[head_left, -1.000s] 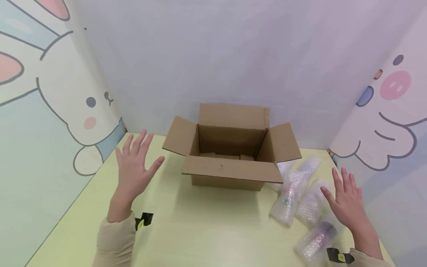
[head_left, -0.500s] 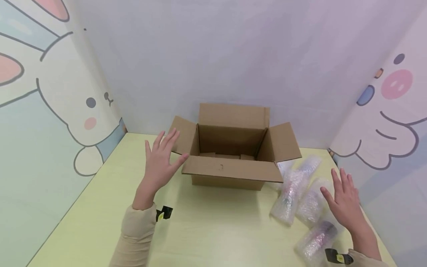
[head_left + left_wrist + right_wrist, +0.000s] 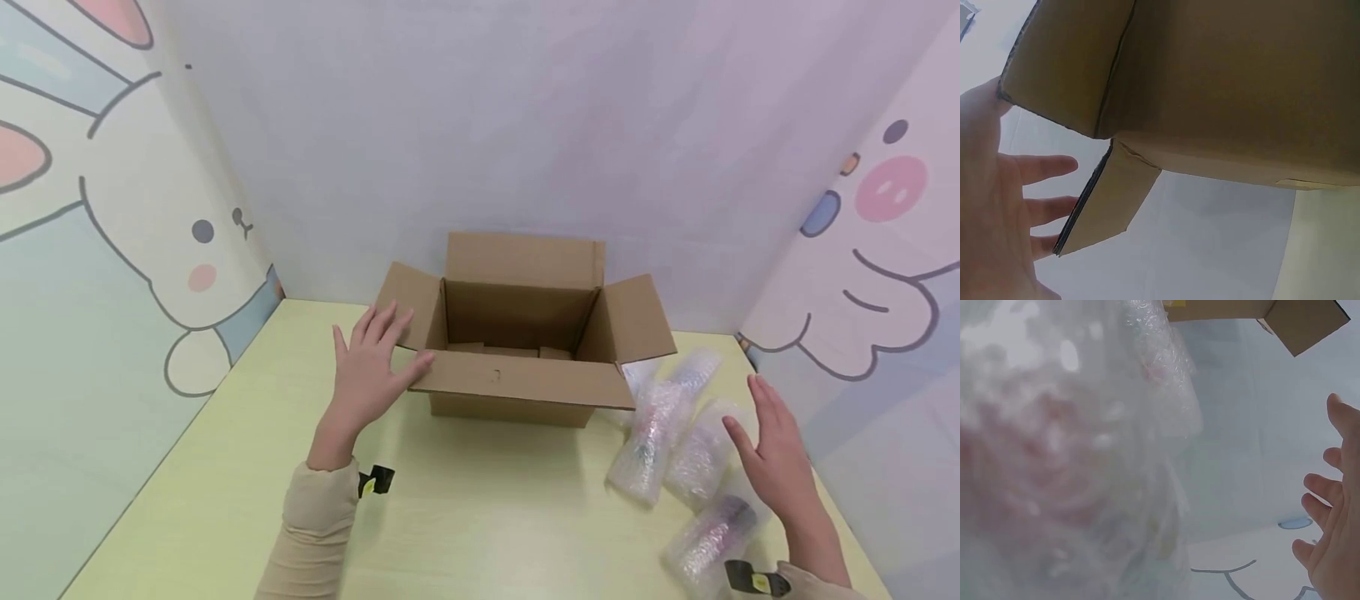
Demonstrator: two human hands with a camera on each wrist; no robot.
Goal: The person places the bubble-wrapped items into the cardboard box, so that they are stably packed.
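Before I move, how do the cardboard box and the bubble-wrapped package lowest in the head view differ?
The cardboard box is opaque brown; the wrapped package has a see-through outer layer, with pinkish and dark patches showing. The cardboard box is clearly larger than the wrapped package. The cardboard box stands open, its flaps spread, while the wrapped package lies bundled up. Both rest on the pale table.

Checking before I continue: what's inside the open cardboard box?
Inside the cardboard box, only bare inner walls and a strip of the bottom are visible. The front flap hides the nearer bottom, so anything lying there cannot be seen.
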